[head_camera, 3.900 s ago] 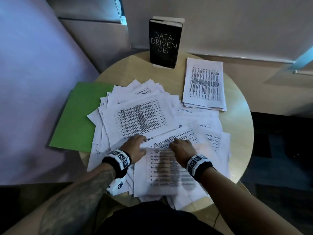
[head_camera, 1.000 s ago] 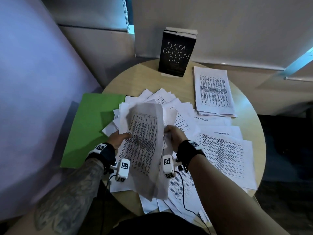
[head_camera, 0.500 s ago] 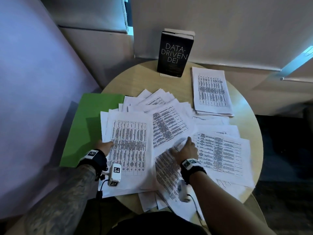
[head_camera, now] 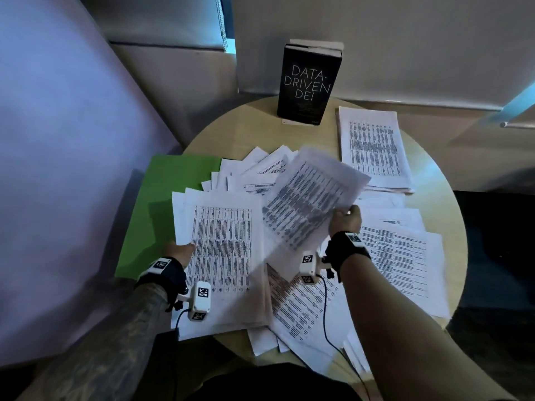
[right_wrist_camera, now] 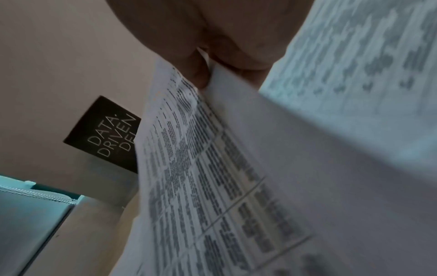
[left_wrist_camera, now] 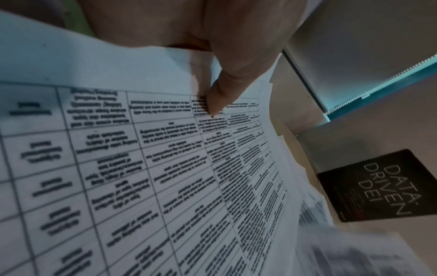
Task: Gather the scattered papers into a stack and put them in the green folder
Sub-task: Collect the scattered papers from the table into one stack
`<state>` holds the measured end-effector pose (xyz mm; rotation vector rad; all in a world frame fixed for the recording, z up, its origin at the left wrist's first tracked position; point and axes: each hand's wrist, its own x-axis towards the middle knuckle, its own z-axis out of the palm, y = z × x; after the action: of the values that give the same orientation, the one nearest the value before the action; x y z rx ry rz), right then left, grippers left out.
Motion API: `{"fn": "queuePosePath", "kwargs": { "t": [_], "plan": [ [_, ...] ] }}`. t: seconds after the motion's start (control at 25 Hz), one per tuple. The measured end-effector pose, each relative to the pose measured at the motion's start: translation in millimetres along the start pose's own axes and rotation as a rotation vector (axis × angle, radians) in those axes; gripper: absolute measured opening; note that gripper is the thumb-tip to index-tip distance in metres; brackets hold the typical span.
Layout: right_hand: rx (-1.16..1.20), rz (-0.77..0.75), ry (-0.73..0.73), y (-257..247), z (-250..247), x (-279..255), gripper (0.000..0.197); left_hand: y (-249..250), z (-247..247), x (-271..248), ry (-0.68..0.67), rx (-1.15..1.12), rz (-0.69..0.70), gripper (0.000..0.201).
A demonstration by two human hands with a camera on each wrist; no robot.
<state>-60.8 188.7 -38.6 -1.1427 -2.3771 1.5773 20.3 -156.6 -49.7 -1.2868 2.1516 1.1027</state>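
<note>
Printed white papers (head_camera: 399,256) lie scattered over a round wooden table (head_camera: 231,125). A gathered stack (head_camera: 223,250) lies at the left, partly over the green folder (head_camera: 170,198). My left hand (head_camera: 181,251) pinches the stack's left edge, thumb (left_wrist_camera: 220,97) on top and fingers hidden beneath. My right hand (head_camera: 346,219) pinches the edge of a lifted sheet (head_camera: 309,204), held tilted above the table; thumb and finger (right_wrist_camera: 201,74) pinch its edge in the right wrist view.
A black book (head_camera: 308,85) stands upright at the table's far edge against the wall. A neat pile of papers (head_camera: 373,146) lies at the far right. A purple-white panel (head_camera: 58,140) stands close on the left. Wrist camera cables hang by the near rim.
My right hand has picked a sheet off the table and raised it up and to the right. My left hand keeps its hold on the stack's left edge.
</note>
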Motion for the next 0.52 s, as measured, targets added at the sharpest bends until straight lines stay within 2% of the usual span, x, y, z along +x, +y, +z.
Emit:
{"fn": "queuePosePath", "kwargs": {
  "t": [0.04,0.12,0.16,0.24,0.28,0.36,0.4,0.44,0.52],
  "plan": [
    [-0.015,-0.051,0.042,-3,-10,10,0.012,-1,-6,0,0.014,0.000,-0.011,0.063],
    [-0.119,-0.144,-0.015,-3,-29,26,0.026,-4,-17,2,0.038,-0.034,-0.045,0.063],
    [-0.219,-0.194,-0.099,-3,-36,26,0.027,-6,-22,3,0.053,-0.062,-0.056,0.065],
    [-0.490,-0.264,-0.308,5,-42,16,0.010,-16,-32,10,0.088,-0.129,-0.068,0.068],
    [-0.615,-0.296,-0.410,13,-42,8,0.009,-20,-36,11,0.101,-0.169,-0.075,0.070],
    [-0.819,-0.347,-0.580,36,-39,-13,0.034,-27,-40,11,0.116,-0.215,-0.063,0.071],
    [-0.899,-0.356,-0.617,45,-37,-27,0.047,-30,-40,11,0.112,-0.211,-0.060,0.070],
    [-0.960,-0.362,-0.617,53,-34,-37,0.057,-32,-40,9,0.112,-0.207,-0.060,0.069],
    [-1.033,-0.349,-0.586,62,-29,-51,0.057,-35,-38,8,0.109,-0.190,-0.048,0.067]
  ]
}}
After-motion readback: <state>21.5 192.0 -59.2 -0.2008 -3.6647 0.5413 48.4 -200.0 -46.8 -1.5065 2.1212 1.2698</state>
